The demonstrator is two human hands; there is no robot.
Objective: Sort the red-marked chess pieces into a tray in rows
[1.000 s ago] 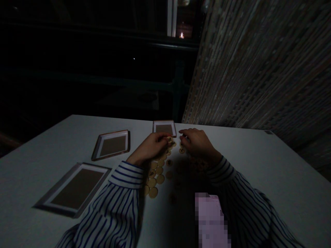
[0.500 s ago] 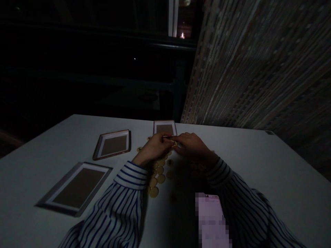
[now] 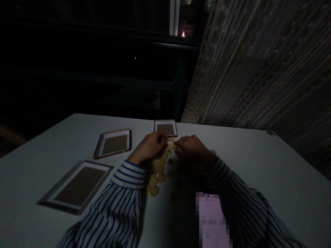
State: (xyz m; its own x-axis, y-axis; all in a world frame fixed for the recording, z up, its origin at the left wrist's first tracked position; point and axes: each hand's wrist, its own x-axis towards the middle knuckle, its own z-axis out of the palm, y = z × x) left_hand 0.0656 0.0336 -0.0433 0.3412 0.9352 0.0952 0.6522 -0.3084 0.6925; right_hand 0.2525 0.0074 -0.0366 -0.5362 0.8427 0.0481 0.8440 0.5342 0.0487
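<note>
Leftmost, on the white bench (image 3: 57,137), a grey tray (image 3: 80,184) lies near the left forearm, nearer the body than the hands. A copper-rimmed tray (image 3: 113,144) sits beyond it, left of the left hand (image 3: 148,148) and apart from it. That hand comes out of a striped sleeve (image 3: 111,203), back turned up, fingers curled in close; whether they grip anything I cannot tell.

Next come the round discs (image 3: 154,191), lying in a loose band from between the hands back toward the body, along the inner side of the left wrist. Most of the lit ones show plain faces; a few bear dark marks. Others lie in shadow between the forearms, hard to make out. A third tray (image 3: 165,128) stands just beyond the fingertips, between the hands.

The right hand (image 3: 193,148) is nearly closed, with a marked disc (image 3: 177,148) at its tips, between thumb and fingers. Below its wrist, nearer the body, lies a lit phone (image 3: 214,224), its screen blurred into blocks. A string curtain (image 3: 253,62) hangs beyond and to the right of that hand.
</note>
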